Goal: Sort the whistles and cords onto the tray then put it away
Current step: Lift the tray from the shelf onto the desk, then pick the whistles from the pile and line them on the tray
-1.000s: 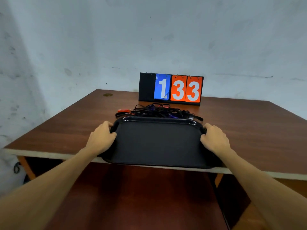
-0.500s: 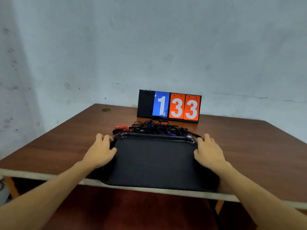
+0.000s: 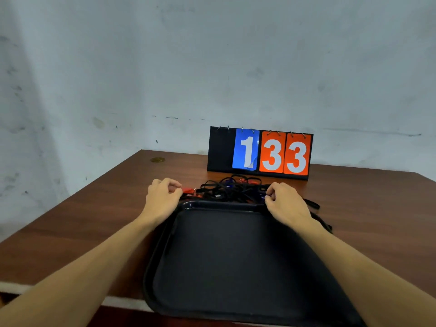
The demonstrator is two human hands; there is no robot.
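Note:
A black tray (image 3: pixel 236 260) lies empty on the brown table (image 3: pixel 89 223), its near end hanging over the front edge. Just beyond its far rim sits a tangle of black cords (image 3: pixel 226 191) with whistles in it, a blue one (image 3: pixel 228 184) showing in the middle. My left hand (image 3: pixel 162 199) is at the pile's left end, its fingers pinched on a red whistle (image 3: pixel 188 191). At the pile's right end, the curled fingers of my right hand (image 3: pixel 285 204) close on the cords. More cord (image 3: pixel 313 205) trails out to the right, behind that hand.
A flip scoreboard (image 3: pixel 259 153) reading 1 33 stands at the back of the table, right behind the pile. A grey wall (image 3: pixel 212 67) rises close behind it. The table's left edge runs diagonally, and a small round mark (image 3: pixel 157 159) sits near its far left corner.
Both hands have let go of the tray's sides and moved forward to the cord pile. The tray now rests on the table, and the camera has come closer and looks lower.

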